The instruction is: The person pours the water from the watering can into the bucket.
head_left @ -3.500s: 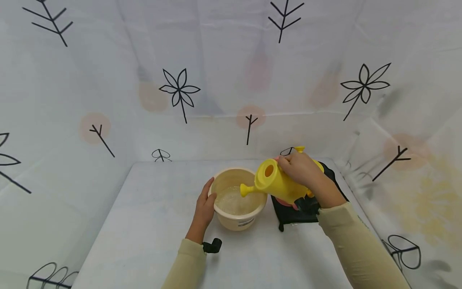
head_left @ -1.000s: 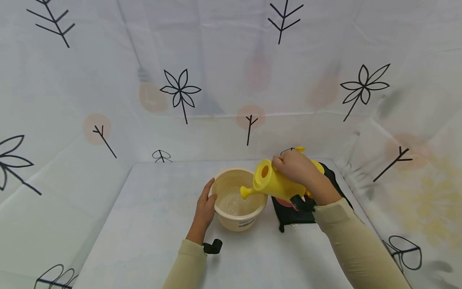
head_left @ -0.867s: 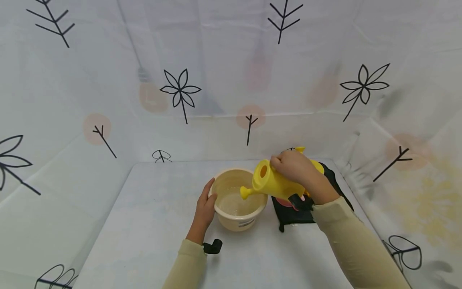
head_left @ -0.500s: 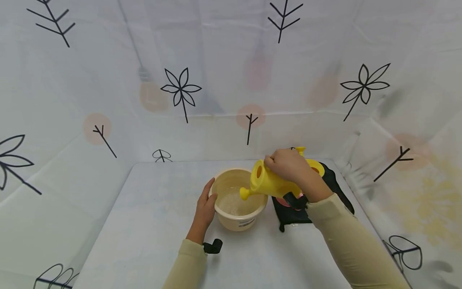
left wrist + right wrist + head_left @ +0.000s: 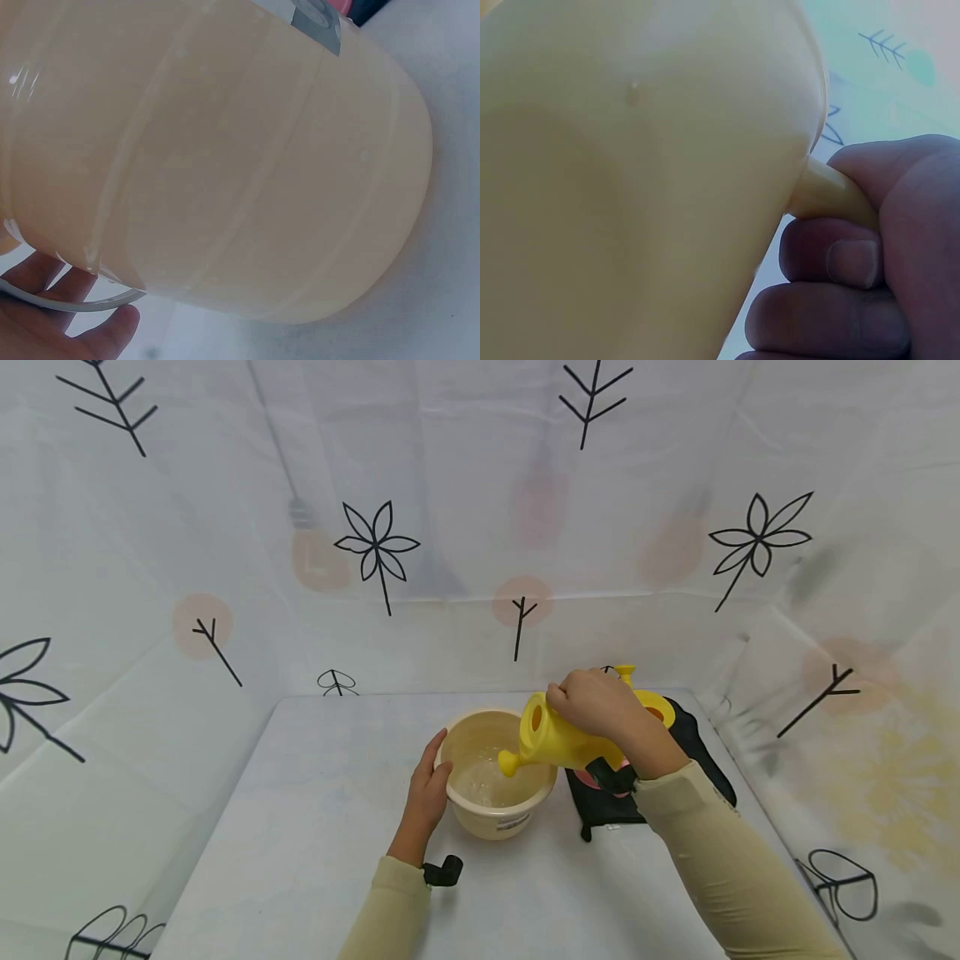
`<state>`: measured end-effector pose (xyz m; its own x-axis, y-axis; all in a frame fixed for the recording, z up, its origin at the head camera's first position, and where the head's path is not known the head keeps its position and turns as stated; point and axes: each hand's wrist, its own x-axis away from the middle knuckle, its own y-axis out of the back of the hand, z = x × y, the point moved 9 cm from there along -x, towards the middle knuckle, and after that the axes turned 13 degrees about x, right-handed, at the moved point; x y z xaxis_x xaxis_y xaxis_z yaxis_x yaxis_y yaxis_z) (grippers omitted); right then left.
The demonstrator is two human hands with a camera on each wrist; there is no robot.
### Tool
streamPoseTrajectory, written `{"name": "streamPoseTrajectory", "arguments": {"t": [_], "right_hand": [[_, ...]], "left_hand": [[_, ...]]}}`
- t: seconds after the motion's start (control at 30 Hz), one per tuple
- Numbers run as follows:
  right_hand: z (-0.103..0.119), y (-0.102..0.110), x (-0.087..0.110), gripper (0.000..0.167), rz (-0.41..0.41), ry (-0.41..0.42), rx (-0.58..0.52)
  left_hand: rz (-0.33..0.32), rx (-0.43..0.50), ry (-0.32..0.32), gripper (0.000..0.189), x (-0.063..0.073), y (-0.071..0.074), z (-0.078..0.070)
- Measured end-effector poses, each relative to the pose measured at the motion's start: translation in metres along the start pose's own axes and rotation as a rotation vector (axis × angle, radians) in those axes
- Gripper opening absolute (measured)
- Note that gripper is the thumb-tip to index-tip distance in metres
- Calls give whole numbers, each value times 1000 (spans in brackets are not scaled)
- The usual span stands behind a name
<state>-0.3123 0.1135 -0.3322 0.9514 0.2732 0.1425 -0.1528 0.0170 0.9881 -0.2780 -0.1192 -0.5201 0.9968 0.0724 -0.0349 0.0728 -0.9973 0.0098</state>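
A cream plastic basin (image 5: 501, 822) stands on the white table, with clear water and small bubbles in it. My left hand (image 5: 429, 785) grips its left rim, thumb over the edge; the left wrist view shows fingers (image 5: 71, 289) at the rim and the basin's ribbed outer wall. My right hand (image 5: 600, 703) holds a yellow watering can (image 5: 558, 743) by its handle, tipped left, with the flared spout over the basin's right side. In the right wrist view fingers curl round the handle (image 5: 832, 195), beside the can's big smooth body.
A black cloth-like item (image 5: 611, 810) lies right of the basin, with a pink round thing (image 5: 588, 779) on it. Behind my right hand another yellow object (image 5: 658, 703) with a flared tip shows in part. Patterned white sheets (image 5: 465, 552) rise around the table.
My right hand and the watering can have shifted left, and the can's body tips further toward the basin while its spout stays over it. The left hand and basin hold still.
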Motion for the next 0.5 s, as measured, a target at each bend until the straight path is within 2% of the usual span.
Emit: {"name": "streamPoseTrajectory", "arguments": {"t": [0.5], "right_hand": [[-5,-2,1,48,-7,-2,-25]], "left_hand": [[1,0,-3,54,-1,-1,0]]}}
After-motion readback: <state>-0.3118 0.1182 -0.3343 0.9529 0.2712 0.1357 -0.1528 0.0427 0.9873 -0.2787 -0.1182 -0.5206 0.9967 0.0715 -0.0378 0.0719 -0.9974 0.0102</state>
